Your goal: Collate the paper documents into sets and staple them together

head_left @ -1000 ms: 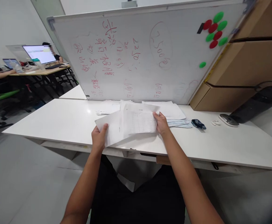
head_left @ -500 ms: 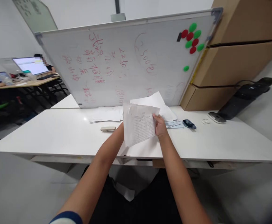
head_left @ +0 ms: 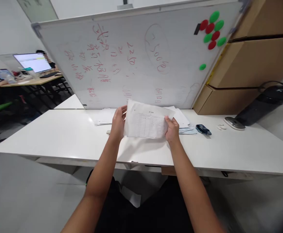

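Printed sheets of paper with a ruled table on the front are held up above the desk. My right hand pinches their right edge, thumb in front and the other fingers behind. At the left edge, my left hand is upright with its fingers stretched out, beside or lightly touching the sheets. Behind my left hand, only the end of a beige stapler shows. Loose white papers lie behind on the left. Another stack, with bluish sheets under it, lies behind on the right.
A whiteboard with red writing and magnets stands along the desk's back. To the right are a small dark blue object, a computer mouse, a black bottle and cardboard boxes. People sit at another table far left.
My left hand has come out from behind the sheets to their left edge. The sheets now lie wider and flatter to view, with the right hand still gripping them. The view has shifted slightly.
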{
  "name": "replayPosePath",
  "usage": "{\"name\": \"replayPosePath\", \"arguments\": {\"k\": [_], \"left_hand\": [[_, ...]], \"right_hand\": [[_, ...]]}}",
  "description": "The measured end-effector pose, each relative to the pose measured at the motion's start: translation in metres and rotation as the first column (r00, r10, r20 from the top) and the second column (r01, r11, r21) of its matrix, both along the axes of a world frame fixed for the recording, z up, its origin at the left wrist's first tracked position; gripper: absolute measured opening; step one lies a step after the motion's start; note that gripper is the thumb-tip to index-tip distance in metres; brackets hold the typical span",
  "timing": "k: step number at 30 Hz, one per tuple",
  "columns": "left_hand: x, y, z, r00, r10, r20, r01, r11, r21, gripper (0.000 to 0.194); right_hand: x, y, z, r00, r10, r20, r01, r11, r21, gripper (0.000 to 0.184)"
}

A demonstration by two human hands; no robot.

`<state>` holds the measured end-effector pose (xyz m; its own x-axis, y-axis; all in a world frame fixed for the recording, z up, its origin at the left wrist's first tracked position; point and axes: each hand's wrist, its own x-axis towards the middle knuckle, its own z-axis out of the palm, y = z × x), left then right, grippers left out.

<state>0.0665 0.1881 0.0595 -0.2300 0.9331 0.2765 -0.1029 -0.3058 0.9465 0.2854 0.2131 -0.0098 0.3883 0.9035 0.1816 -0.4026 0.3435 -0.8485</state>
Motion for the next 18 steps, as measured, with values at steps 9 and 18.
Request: {"name": "replayPosePath", "arguments": {"k": [9,18], "left_hand": [[-0.053,-0.091,-0.016,0.979,-0.174,-0.107,0.156,0.975,-0.157,0.046],[-0.049,-0.128,-0.023,0.988,0.028,-0.152,-0.048,0.990,-0.130,0.037]], "right_hand": [[-0.019,-0.052,0.010,0.986,0.073,0.153,-0.080,0.996,0.043,0.031],[-0.017,-0.096,0.017,0.958,0.079,0.276,-0.082,0.997,-0.002,0.032]]}}
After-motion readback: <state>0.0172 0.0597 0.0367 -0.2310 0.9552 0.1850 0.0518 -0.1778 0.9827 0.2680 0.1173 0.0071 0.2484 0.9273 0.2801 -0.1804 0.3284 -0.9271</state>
